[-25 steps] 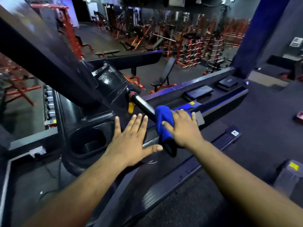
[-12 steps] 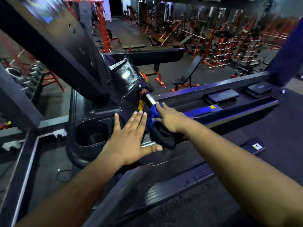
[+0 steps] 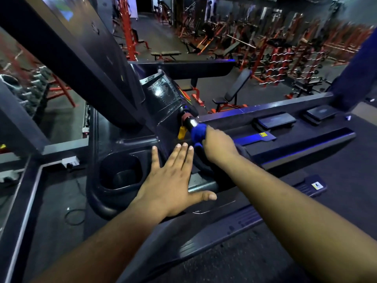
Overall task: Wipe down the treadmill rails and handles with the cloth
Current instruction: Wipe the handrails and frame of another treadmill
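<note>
The cloth (image 3: 196, 134) is soft and light, wrapped round the handle (image 3: 190, 125) near the console (image 3: 163, 94); the right hand (image 3: 219, 146) grips it there. The left hand (image 3: 173, 180) rests flat, fingers straight, beside the cupholder (image 3: 120, 172).

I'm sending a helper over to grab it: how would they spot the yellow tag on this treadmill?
Start at the treadmill console and follow it down to the handle that the right hand wipes with the blue cloth. The yellow tag hangs just below the handle's red collar, the only yellow piece there.
</note>
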Available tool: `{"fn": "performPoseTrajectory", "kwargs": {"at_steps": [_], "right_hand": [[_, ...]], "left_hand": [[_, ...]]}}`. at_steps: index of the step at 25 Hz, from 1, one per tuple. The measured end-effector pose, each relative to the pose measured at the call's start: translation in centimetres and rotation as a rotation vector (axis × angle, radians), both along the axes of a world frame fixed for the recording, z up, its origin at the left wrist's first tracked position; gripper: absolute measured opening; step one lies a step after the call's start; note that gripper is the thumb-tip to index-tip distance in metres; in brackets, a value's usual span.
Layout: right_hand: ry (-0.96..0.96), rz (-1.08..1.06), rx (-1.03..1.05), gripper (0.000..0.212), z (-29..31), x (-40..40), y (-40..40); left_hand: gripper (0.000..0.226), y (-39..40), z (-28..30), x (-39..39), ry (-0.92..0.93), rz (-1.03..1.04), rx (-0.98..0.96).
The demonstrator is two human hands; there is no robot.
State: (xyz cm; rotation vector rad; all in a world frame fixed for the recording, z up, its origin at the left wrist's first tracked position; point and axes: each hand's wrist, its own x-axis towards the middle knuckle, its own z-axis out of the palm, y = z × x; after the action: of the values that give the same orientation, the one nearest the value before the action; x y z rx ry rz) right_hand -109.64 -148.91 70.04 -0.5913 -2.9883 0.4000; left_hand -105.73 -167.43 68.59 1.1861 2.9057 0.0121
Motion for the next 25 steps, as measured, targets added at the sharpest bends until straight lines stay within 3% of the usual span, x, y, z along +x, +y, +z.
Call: {"fn": "performPoseTrajectory", "kwargs": {"at_steps": [3,6,11,13,16,20,25], "right_hand": [[-0.006,0.203,0.033,0.079,-1.1,-2.9,-1.3],[-0.132,0.373,0.003,0.093,-0.3,-1.5,1.7],[-0.323,0.380,0.057,0.093,0.3,1.5,3.8],[-0.237,0.338,0.052,0.096,-0.7,-0.1,2.0],[-0.115,0.332,-0.057,0.083,-0.8,-2.0,1.2],[-0.145,0.414,-0.055,0.069,-1.6,0.6,3.9],[-0.135,0.358,0.006,0.073,-1.5,-2.3,2.8]], "left_hand": [[0.127,0.1,0.2,0.1,-0.008,0.028,-0.001],[0.127,0.0,0.2,0.1,-0.011,0.034,0.006],[0.125,0.0,0.2,0.2,-0.032,0.005,-0.011],[0.125,0.1,0.3,0.2,-0.026,0.004,-0.024],[0.127,0.3,0.4,0.2,-0.019,0.026,-0.026],[0.127,0.0,0.1,0.6,-0.010,0.046,-0.013],[0.125,0.3,0.2,-0.1,-0.028,0.030,-0.033]]}}
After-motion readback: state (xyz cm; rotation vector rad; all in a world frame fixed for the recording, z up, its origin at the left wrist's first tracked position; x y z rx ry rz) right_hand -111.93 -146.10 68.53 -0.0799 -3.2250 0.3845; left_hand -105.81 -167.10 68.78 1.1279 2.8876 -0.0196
